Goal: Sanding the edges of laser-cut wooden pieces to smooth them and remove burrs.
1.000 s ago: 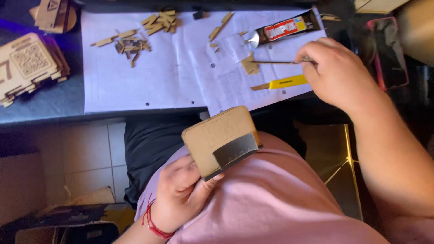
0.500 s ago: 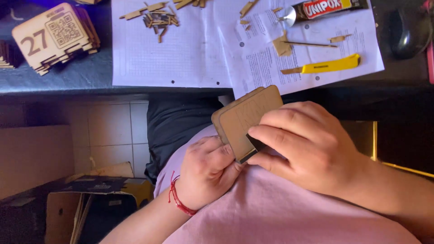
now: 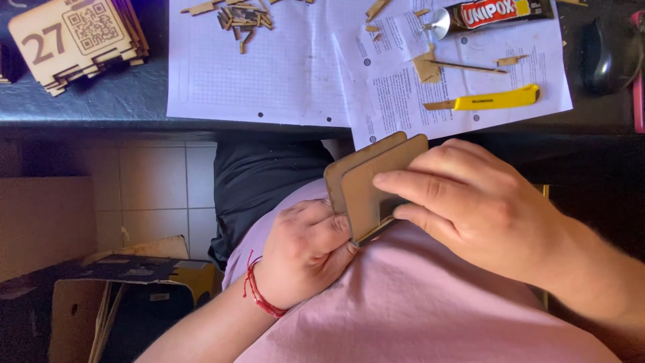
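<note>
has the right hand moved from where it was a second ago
Yes. The right hand left the paper sheets on the desk and came down toward the body onto the wooden piece.

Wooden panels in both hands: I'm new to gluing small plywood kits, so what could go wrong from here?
The two thin wooden panels are pinched only at their edges by the left hand and right hand, held over the lap; they might slip or shift out of line. The glue tube lies uncapped on the paper sheets, so it could ooze.

warm daylight falls on the white paper sheets [image 3: 269, 74], the floor lies shadowed, focus mostly sharp.
</note>
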